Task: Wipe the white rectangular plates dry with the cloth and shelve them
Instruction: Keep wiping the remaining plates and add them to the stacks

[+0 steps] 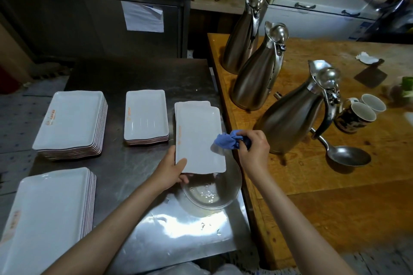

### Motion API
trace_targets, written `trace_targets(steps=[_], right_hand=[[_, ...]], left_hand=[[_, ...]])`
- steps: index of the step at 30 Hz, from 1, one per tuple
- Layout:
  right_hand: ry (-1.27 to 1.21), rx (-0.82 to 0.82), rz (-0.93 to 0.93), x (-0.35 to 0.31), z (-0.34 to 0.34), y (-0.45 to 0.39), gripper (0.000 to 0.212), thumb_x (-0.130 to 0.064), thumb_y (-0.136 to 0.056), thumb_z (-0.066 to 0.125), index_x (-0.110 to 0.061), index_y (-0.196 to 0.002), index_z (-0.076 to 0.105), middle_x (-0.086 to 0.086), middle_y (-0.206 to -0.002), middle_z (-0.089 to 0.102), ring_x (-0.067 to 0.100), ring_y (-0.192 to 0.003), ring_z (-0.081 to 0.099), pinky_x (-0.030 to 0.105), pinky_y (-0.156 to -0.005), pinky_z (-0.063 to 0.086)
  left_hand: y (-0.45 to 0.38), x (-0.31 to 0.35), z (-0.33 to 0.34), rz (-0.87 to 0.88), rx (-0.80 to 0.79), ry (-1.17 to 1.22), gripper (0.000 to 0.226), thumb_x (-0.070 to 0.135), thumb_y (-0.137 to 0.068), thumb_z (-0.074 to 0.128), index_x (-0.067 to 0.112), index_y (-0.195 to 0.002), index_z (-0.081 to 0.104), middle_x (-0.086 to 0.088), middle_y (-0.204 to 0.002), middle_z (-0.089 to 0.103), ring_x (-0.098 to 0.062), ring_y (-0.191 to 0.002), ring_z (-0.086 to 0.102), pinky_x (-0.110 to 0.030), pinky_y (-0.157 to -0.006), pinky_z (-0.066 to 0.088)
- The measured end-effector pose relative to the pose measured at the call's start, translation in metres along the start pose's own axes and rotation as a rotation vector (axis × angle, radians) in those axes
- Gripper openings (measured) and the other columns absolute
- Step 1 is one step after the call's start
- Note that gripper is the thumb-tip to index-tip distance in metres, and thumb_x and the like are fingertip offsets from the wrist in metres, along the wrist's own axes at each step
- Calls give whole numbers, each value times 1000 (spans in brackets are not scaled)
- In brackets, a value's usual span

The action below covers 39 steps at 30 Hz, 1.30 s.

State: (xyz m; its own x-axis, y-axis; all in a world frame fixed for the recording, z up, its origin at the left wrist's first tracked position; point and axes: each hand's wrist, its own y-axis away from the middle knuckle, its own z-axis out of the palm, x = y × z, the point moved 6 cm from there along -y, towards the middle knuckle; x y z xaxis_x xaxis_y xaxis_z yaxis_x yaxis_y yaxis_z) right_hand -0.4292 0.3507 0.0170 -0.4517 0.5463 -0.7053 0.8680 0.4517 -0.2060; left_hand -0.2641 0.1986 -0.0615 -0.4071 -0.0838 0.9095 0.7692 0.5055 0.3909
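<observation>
Your steel desk carries stacks of white plates to the left of your grip. Your left hand grasps one plate by its near corner, above a glass bowl. Your right hand clenches the blue cloth against its right edge. A wet plate held by one corner could slip onto the bowl.

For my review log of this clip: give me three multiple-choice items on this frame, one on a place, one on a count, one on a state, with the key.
1. Where is the blue cloth?
A. in the right hand
B. on a plate stack
C. in the bowl

2. How many steel jugs stand on the wooden table?
A. one
B. three
C. five

3. The held plate is:
A. flat on a stack
B. lifted in the left hand
C. broken

Key: 1 A, fingers curl round it; 2 B, three jugs in a row; 3 B, thumb over its near corner, above the glass bowl.
</observation>
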Motion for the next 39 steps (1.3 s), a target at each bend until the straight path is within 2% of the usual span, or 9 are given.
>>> trace_targets(steps=[6, 10, 14, 19, 22, 27, 31, 35, 39], right_hand=[[110, -30, -287, -17, 2, 6, 24, 10, -74, 68, -4, -94, 69, 13, -99, 52, 20, -92, 49, 8, -74, 34], [183, -147, -388, -20, 19, 18, 28, 1, -69, 77, -9, -94, 70, 12, -103, 55, 22, -95, 49, 11, -77, 32], [102, -224, -389, -27, 32, 31, 26, 2, -72, 69, -12, -93, 71, 4, -97, 61, 19, -90, 50, 10, -75, 32], [-267, -204, -112, -30, 23, 40, 35, -12, -80, 58, -18, -114, 63, -7, -102, 65, 4, -91, 61, 15, -77, 49], [-92, -76, -182, -30, 16, 36, 28, -10, -82, 64, -15, -110, 66, 0, -110, 60, 12, -100, 54, 15, -84, 40], [55, -269, -137, -18, 38, 43, 29, -18, -81, 70, -14, -110, 69, 5, -124, 54, 20, -117, 45, 19, -93, 31], [63, -301, -317, -23, 42, 55, 32, -6, -75, 71, -14, -105, 68, 6, -108, 65, 21, -104, 56, 21, -88, 38], [10, -279, -344, -24, 40, 58, 28, -2, -73, 64, -13, -98, 57, 5, -94, 62, 20, -86, 57, 30, -71, 47], [84, -168, -502, -24, 35, 48, 15, -3, -69, 72, -9, -82, 66, 12, -105, 62, 24, -99, 54, 24, -82, 45]], left_hand=[[1, -4, -5, -26, 22, 92, 36, 9, -97, 48, 25, -127, 36, 1, -112, 62, -14, -55, 59, -33, -65, 50], [1, -4, -3, -12, 31, 45, 26, 8, -98, 47, 13, -123, 48, -4, -99, 66, -9, -51, 59, -17, -49, 45], [2, -4, -1, 1, 50, 21, 23, 7, -98, 45, 14, -120, 51, -2, -91, 66, -6, -49, 60, -15, -48, 43], [4, -10, -3, 18, 76, -1, 28, 7, -97, 46, 13, -123, 51, -3, -95, 68, -11, -52, 61, -23, -50, 45], [5, -13, -2, 18, 72, 2, 32, 8, -97, 46, 12, -128, 49, -7, -103, 67, -14, -55, 63, -25, -51, 47], [8, -8, 0, 91, 102, 13, 34, 7, -96, 48, 13, -129, 50, -6, -115, 65, -31, -72, 68, -46, -65, 57], [9, 1, -1, 110, 123, 30, 28, 6, -96, 47, 20, -120, 51, -5, -114, 65, -39, -79, 67, -51, -69, 56], [12, 7, 2, 105, 97, 60, 27, 5, -97, 46, 18, -121, 50, -5, -115, 64, -36, -70, 66, -38, -58, 54], [15, 11, 3, 88, 62, 66, 27, 5, -98, 44, 13, -123, 49, -7, -96, 66, -11, -46, 58, -20, -47, 44]])
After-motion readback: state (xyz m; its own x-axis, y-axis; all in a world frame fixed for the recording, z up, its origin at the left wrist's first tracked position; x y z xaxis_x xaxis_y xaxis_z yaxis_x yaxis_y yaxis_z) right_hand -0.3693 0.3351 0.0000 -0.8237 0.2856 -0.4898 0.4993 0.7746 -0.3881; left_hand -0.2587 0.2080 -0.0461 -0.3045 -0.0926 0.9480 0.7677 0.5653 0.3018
